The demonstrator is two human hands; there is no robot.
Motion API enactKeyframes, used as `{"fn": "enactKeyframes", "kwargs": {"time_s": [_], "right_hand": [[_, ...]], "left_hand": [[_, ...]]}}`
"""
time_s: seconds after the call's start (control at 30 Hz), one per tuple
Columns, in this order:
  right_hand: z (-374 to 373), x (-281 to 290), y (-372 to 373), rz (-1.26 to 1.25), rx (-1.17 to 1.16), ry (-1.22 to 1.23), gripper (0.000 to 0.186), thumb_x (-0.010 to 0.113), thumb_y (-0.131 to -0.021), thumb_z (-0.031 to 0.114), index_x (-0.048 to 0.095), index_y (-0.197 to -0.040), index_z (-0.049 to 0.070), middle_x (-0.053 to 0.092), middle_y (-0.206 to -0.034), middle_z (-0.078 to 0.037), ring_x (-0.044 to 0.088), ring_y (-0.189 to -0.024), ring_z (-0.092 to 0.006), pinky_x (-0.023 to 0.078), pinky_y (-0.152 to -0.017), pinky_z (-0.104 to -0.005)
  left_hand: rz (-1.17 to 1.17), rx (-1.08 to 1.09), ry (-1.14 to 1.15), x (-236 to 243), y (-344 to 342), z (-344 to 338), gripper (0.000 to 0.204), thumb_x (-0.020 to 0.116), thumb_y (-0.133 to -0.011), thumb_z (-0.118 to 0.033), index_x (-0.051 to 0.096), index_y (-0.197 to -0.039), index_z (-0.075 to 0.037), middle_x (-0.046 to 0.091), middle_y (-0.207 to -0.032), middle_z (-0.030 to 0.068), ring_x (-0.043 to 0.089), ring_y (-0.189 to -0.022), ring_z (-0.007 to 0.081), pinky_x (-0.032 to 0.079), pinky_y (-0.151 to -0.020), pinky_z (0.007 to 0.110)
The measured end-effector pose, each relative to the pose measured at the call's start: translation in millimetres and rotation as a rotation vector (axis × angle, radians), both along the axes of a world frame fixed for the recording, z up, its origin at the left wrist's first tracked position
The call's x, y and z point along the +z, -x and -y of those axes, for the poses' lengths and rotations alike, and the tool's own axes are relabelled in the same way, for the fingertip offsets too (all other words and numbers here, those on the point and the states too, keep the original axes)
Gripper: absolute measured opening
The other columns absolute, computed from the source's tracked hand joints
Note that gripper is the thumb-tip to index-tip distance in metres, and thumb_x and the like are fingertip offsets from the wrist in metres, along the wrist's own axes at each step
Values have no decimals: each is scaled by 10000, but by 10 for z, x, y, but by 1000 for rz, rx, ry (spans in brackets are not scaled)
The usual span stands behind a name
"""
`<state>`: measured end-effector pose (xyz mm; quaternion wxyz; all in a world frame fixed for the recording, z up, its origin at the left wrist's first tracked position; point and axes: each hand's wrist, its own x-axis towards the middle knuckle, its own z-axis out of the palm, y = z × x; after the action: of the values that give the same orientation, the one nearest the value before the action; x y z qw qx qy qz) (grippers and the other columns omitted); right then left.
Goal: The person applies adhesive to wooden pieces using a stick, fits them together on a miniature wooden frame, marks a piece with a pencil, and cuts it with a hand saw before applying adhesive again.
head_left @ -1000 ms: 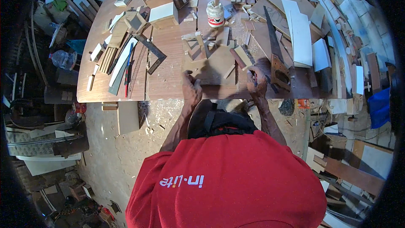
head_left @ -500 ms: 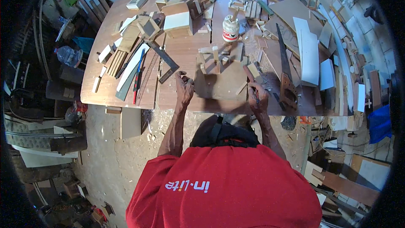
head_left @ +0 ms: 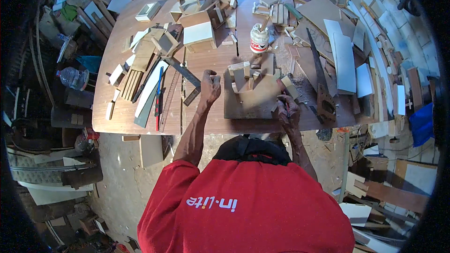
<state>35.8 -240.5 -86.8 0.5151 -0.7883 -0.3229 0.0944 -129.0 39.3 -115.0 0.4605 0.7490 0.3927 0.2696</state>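
Observation:
My left hand (head_left: 210,85) is raised beside the dark metal square (head_left: 187,79), its fingers curled; whether anything is inside is hidden. My right hand (head_left: 288,110) grips a slim pencil-like object (head_left: 283,106) near the table's front. Between my hands lies a brown board (head_left: 248,103) with small wooden blocks (head_left: 240,72) grouped on its far part. A pale block with a reddish piece (head_left: 288,86) lies just beyond my right hand. The handsaw (head_left: 325,105) lies to the right, and a white jar of glue (head_left: 259,40) with a stick in it stands behind the blocks.
The wooden table (head_left: 117,119) bears small boxes (head_left: 199,35), white strips (head_left: 148,96), a red-and-blue tool (head_left: 158,98) and stacked offcuts (head_left: 276,11). Long white panels (head_left: 345,58) lie right. Boards and clutter crowd both sides, with a blue sheet (head_left: 420,124) at the far right.
My left hand has risen from the board's near left corner toward the metal square, further up and slightly right. My right hand still grips the slim object. The view has shifted slightly.

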Motion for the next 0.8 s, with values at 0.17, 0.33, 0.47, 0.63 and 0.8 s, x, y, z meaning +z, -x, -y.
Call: {"fn": "enactKeyframes", "kwargs": {"time_s": [0.17,0.33,0.47,0.63,0.8], "right_hand": [[29,-77,29,13,-78,1,146,584,-896,87,653,-1001,13,679,-926,-98,640,-872,-175,498,-799,-307],[2,-3,93,-291,-103,-80,152,578,-903,74,655,-1017,10,681,-943,-100,641,-885,-178,502,-813,-315],[-34,-57,39,-43,-127,57,178,587,-884,127,649,-1010,18,666,-925,-132,651,-888,-246,506,-822,-349],[-248,42,81,49,-45,-38,189,583,-876,138,650,-1006,18,656,-933,-142,643,-871,-264,513,-793,-367],[-504,-322,-41,145,114,-66,220,603,-841,131,627,-1034,29,649,-975,-152,642,-865,-311,517,-788,-373]], "left_hand": [[-146,-141,113,228,-106,-87,407,537,-924,-141,451,-1252,85,686,-776,135,609,-572,147,470,-484,280],[80,-136,-13,-228,-45,-252,538,515,-933,-139,291,-1353,112,658,-1078,264,677,-753,287,534,-665,361],[294,-164,-292,-115,-107,-147,591,593,-895,-123,280,-1347,93,645,-1113,263,679,-790,292,535,-714,358],[33,40,33,-56,-6,-116,680,737,-773,-58,334,-1292,114,695,-947,223,689,-805,245,534,-728,295],[-10,38,12,-66,44,-52,560,679,-829,-83,389,-1253,140,702,-880,212,689,-779,210,532,-693,276]]}}
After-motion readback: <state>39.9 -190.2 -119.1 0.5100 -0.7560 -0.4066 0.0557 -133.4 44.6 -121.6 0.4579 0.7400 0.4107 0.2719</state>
